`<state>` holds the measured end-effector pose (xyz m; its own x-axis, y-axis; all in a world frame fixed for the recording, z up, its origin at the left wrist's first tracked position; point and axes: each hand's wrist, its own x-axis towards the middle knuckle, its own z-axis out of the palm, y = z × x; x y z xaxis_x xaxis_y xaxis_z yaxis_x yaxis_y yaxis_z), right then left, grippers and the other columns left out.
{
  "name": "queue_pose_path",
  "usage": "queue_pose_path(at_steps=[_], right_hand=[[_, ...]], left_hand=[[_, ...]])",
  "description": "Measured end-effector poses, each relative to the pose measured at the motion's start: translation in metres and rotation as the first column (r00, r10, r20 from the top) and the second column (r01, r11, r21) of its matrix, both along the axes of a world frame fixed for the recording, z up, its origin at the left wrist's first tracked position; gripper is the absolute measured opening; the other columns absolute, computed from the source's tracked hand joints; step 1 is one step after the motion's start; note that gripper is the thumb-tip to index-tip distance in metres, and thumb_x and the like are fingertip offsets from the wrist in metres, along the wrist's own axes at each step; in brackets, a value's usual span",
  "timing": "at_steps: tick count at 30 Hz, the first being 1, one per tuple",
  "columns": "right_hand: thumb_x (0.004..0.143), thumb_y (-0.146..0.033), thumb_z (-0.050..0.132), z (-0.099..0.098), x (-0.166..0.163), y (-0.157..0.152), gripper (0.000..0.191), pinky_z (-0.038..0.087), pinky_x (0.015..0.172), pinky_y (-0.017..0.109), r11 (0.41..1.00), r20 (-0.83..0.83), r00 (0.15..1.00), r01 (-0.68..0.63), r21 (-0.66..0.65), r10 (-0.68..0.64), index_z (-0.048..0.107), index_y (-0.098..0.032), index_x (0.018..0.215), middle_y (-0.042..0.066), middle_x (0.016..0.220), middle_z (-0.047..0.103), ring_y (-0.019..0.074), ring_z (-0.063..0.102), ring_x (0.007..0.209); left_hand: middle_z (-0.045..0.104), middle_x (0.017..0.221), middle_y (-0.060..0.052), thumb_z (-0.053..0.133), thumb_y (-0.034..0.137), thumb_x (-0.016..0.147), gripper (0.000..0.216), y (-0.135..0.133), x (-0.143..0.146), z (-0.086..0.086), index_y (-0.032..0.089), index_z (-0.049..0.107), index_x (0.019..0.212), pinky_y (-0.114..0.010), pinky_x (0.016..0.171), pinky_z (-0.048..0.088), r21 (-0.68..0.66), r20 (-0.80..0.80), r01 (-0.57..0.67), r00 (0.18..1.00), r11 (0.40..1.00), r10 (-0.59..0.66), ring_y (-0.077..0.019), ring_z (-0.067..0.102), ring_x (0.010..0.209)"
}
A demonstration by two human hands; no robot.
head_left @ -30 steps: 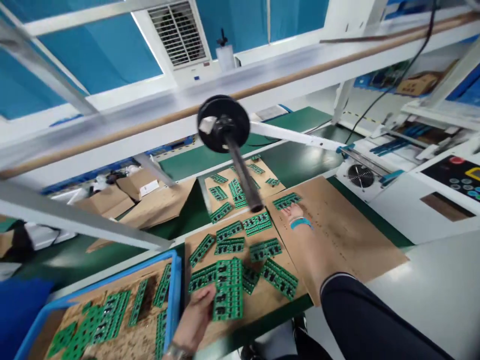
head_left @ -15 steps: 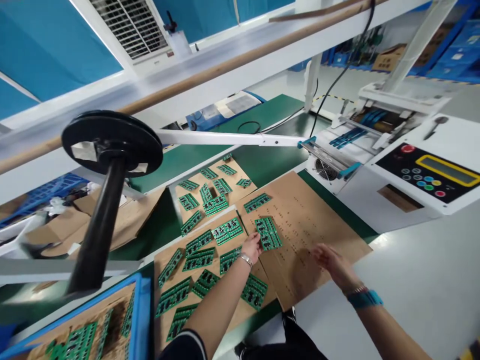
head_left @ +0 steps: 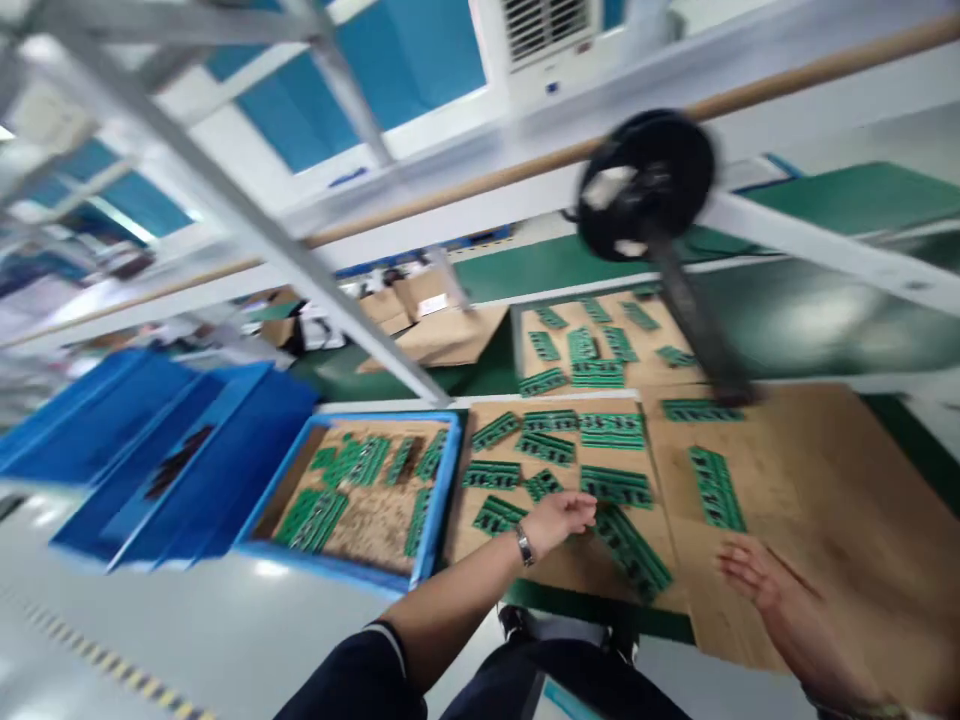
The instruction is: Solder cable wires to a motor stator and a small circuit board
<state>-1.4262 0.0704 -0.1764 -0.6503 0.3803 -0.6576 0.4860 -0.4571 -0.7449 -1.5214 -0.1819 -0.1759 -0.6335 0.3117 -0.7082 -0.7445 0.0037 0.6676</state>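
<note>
My left hand (head_left: pixel 559 520) hovers over the middle cardboard sheet (head_left: pixel 559 575). Its fingers are loosely bent and nothing shows in them. Just beyond the fingertips lies a green circuit board (head_left: pixel 634 555), tilted; whether they touch it I cannot tell. Another circuit board (head_left: pixel 616 486) is right above the hand. On the right-hand cardboard sheet (head_left: pixel 810 470), a single circuit board (head_left: pixel 716 488) lies in front of my right hand (head_left: pixel 754 572). That hand is slightly blurred, fingers stretched out, holding nothing.
A blue tray (head_left: pixel 448 470) with several boards stands at the left, beside blue bins (head_left: pixel 225 440). More boards lie on a far cardboard sheet (head_left: pixel 660 370). A black reel (head_left: pixel 645 185) on a white arm and a slanting white post (head_left: pixel 300 265) stand over the bench.
The view has swung left. The circuit board that was in my left hand now lies on the right-hand cardboard. My left hand has moved left, over the middle sheet's boards.
</note>
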Motion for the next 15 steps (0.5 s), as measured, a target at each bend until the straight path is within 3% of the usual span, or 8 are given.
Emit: queue_pose_path(at_steps=[2,4,7,10,12,15], right_hand=[[0.047,-0.042,0.074,0.006,-0.027,-0.046,0.032,0.053,0.07,0.032,0.983,-0.029,0.982,-0.186,0.005,0.186,0.066,-0.024,0.073,0.014,0.083,0.064,0.0221,0.063,0.075],[0.05,-0.044,0.074,0.011,-0.048,-0.105,0.036,0.052,0.071,0.034,0.93,-0.032,0.934,-0.358,-0.083,0.356,0.065,-0.021,0.076,0.014,0.084,0.065,0.0231,0.063,0.077],[0.059,-0.042,0.073,0.017,-0.069,-0.209,0.036,0.052,0.073,0.034,0.783,-0.044,0.823,-0.554,-0.283,0.566,0.064,-0.015,0.081,0.012,0.084,0.066,0.0221,0.063,0.079],[0.07,-0.033,0.067,0.009,-0.087,-0.318,0.025,0.051,0.075,0.033,0.655,-0.072,0.735,-0.64,-0.401,0.674,0.063,-0.012,0.083,0.012,0.085,0.065,0.0214,0.063,0.082],[0.078,-0.025,0.06,-0.007,-0.101,-0.382,0.017,0.05,0.076,0.033,0.636,-0.05,0.715,-0.649,-0.417,0.697,0.061,-0.012,0.089,0.01,0.088,0.064,0.0192,0.063,0.083],[0.085,-0.022,0.051,-0.041,-0.126,-0.453,0.017,0.051,0.069,0.03,0.688,0.061,0.727,-0.615,-0.386,0.684,0.055,-0.011,0.097,0.005,0.088,0.061,0.0136,0.061,0.076]], left_hand=[[0.064,0.08,-0.007,0.077,0.031,0.059,0.035,-0.069,-0.001,0.007,0.011,0.065,0.085,-0.03,0.073,0.045,-0.052,-0.066,-0.143,0.988,0.988,0.14,-0.0167,0.061,0.074],[0.063,0.082,-0.006,0.071,0.031,0.068,0.031,-0.144,0.003,0.008,0.012,0.062,0.09,-0.028,0.074,0.046,-0.127,-0.126,-0.306,0.948,0.944,0.291,-0.0152,0.061,0.076],[0.061,0.089,-0.005,0.056,0.027,0.083,0.022,-0.255,0.015,-0.002,0.011,0.056,0.097,-0.031,0.073,0.048,-0.283,-0.189,-0.492,0.87,0.823,0.456,-0.0139,0.059,0.077],[0.059,0.094,-0.005,0.051,0.027,0.086,0.02,-0.343,0.019,-0.022,0.012,0.055,0.099,-0.034,0.073,0.049,-0.448,-0.213,-0.543,0.836,0.71,0.505,-0.0153,0.058,0.081],[0.058,0.099,-0.006,0.052,0.027,0.085,0.022,-0.386,0.011,-0.037,0.012,0.055,0.1,-0.037,0.077,0.049,-0.546,-0.229,-0.531,0.838,0.648,0.495,-0.0174,0.057,0.088],[0.056,0.108,-0.008,0.053,0.029,0.085,0.025,-0.427,-0.015,-0.055,0.013,0.055,0.104,-0.041,0.083,0.046,-0.645,-0.24,-0.487,0.861,0.588,0.449,-0.0202,0.055,0.096]])
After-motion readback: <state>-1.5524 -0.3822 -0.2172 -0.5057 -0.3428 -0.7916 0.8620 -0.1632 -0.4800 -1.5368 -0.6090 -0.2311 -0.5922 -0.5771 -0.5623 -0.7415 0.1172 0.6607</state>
